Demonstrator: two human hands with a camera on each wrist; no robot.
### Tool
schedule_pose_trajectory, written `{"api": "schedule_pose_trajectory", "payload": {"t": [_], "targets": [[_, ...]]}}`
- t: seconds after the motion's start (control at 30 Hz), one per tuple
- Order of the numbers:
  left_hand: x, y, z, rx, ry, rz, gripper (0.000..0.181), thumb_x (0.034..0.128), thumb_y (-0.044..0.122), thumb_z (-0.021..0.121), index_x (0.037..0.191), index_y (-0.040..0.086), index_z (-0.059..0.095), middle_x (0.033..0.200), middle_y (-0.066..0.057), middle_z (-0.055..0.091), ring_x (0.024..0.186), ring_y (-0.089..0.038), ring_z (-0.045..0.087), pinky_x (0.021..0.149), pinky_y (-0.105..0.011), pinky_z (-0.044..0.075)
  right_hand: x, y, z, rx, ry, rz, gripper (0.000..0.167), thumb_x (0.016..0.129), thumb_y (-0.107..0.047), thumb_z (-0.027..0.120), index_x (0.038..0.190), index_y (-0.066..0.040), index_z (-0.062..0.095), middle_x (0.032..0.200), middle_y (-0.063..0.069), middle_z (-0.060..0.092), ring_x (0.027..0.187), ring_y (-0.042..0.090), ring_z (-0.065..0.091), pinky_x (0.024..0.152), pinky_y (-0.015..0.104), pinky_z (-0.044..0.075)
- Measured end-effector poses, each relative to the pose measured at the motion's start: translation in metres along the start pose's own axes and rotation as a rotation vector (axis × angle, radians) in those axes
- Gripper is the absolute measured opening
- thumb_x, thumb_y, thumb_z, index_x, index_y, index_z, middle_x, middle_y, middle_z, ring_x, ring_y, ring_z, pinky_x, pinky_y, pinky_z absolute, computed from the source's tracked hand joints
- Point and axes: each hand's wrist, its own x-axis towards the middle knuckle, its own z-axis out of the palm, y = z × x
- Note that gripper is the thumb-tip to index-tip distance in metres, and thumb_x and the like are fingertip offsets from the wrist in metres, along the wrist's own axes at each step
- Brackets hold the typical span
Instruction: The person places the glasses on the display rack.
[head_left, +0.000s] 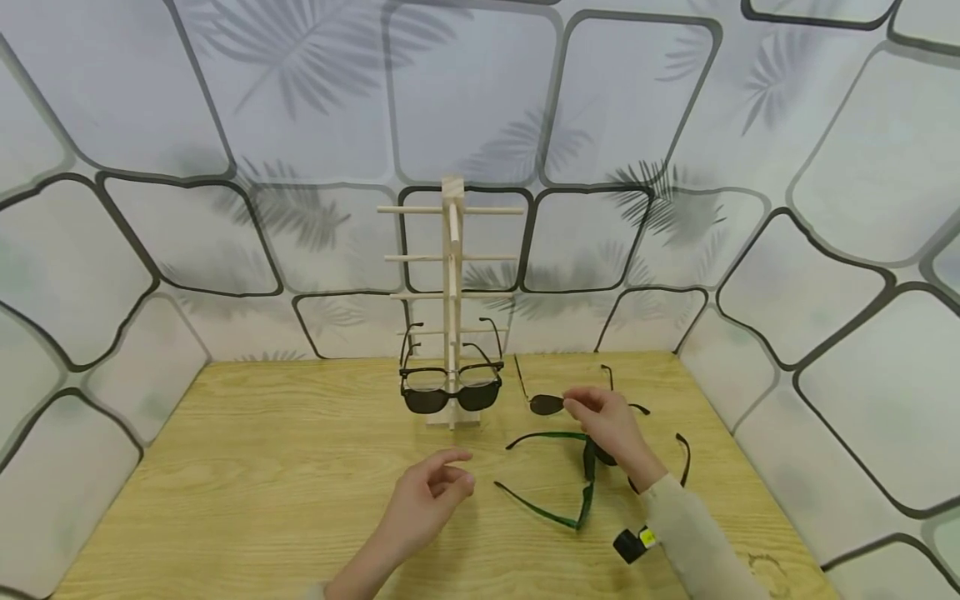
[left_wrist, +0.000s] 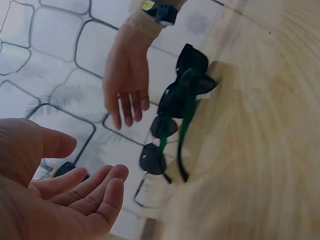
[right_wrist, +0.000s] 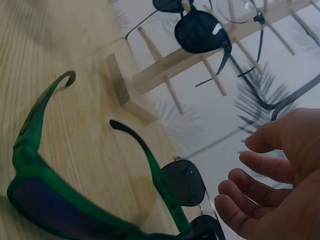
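Observation:
My right hand [head_left: 609,423] hovers over the right side of the table, fingers loosely bent and holding nothing. Close under its fingertips are thin-framed sunglasses [head_left: 546,405] with dark lenses, partly covered by the hand. Green-framed sunglasses [head_left: 587,492] lie nearer to me, temples spread leftward. Another dark pair [head_left: 685,454] is mostly hidden behind the right wrist. My left hand [head_left: 423,504] is held left of the green pair, its fingers relaxed and bare. In the left wrist view, a gap separates the right hand [left_wrist: 127,82] from the eyewear.
A wooden eyewear stand [head_left: 452,275] rises at the back middle, with several crossbars. On its lower bars hang black-topped clear glasses [head_left: 427,379] and black sunglasses [head_left: 426,402]. Patterned cloth walls [head_left: 330,250] enclose the wooden table [head_left: 247,467] at the back and sides.

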Motion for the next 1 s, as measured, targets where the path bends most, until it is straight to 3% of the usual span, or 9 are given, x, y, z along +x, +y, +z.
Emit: {"api": "schedule_pose_trajectory", "payload": {"t": [0.1, 0.2, 0.47, 0.67, 0.8, 1.0], "targets": [[0.002, -0.009, 0.011, -0.019, -0.073, -0.013, 0.041, 0.1039, 0.020, 0.069, 0.139, -0.001, 0.064, 0.110, -0.023, 0.076, 0.097, -0.038, 0.076, 0.076, -0.022, 0.059, 0.002, 0.007, 0.002, -0.058, 0.005, -0.030, 0.034, 0.108, -0.021, 0.063, 0.134, 0.000, 0.069, 0.134, 0.020, 0.071, 0.117, 0.036, 0.069, 0.096, 0.048, 0.059], [0.003, -0.016, 0.021, -0.037, -0.106, -0.025, 0.042, 0.1036, 0.017, 0.069, 0.140, -0.004, 0.062, 0.109, -0.025, 0.075, 0.096, -0.040, 0.075, 0.075, -0.021, 0.058, 0.003, 0.011, 0.003, -0.098, 0.003, -0.050, 0.033, 0.107, -0.019, 0.063, 0.133, 0.000, 0.070, 0.134, 0.020, 0.070, 0.119, 0.038, 0.068, 0.100, 0.052, 0.057], [0.006, -0.025, 0.042, -0.040, -0.164, -0.046, 0.048, 0.1019, 0.015, 0.070, 0.143, -0.006, 0.059, 0.108, -0.016, 0.078, 0.094, -0.026, 0.076, 0.076, -0.029, 0.059, 0.002, 0.014, 0.002, -0.162, 0.011, -0.069, 0.031, 0.107, -0.018, 0.063, 0.130, 0.001, 0.071, 0.127, 0.020, 0.073, 0.116, 0.039, 0.069, 0.097, 0.053, 0.057], [0.006, -0.030, 0.056, -0.063, -0.227, -0.086, 0.050, 0.1015, 0.013, 0.068, 0.146, -0.006, 0.056, 0.110, -0.017, 0.078, 0.093, -0.020, 0.073, 0.071, -0.025, 0.056, 0.005, 0.020, 0.007, -0.214, -0.007, -0.094, 0.028, 0.106, -0.017, 0.063, 0.128, -0.001, 0.072, 0.125, 0.018, 0.074, 0.114, 0.037, 0.070, 0.097, 0.054, 0.057], [0.005, -0.034, 0.067, -0.098, -0.246, -0.091, 0.050, 0.1004, 0.009, 0.067, 0.147, -0.007, 0.055, 0.109, -0.019, 0.078, 0.088, -0.020, 0.072, 0.068, -0.022, 0.053, 0.005, 0.020, 0.011, -0.239, -0.034, -0.107, 0.028, 0.106, -0.018, 0.064, 0.126, -0.001, 0.073, 0.123, 0.017, 0.075, 0.112, 0.037, 0.070, 0.096, 0.054, 0.057], [0.004, -0.036, 0.079, -0.086, -0.249, -0.075, 0.049, 0.0998, 0.009, 0.069, 0.144, -0.008, 0.057, 0.107, -0.017, 0.079, 0.084, -0.011, 0.070, 0.070, -0.022, 0.052, 0.002, 0.019, 0.015, -0.245, -0.077, -0.116, 0.027, 0.105, -0.015, 0.065, 0.125, 0.002, 0.074, 0.126, 0.020, 0.074, 0.114, 0.039, 0.070, 0.097, 0.055, 0.057]]}}
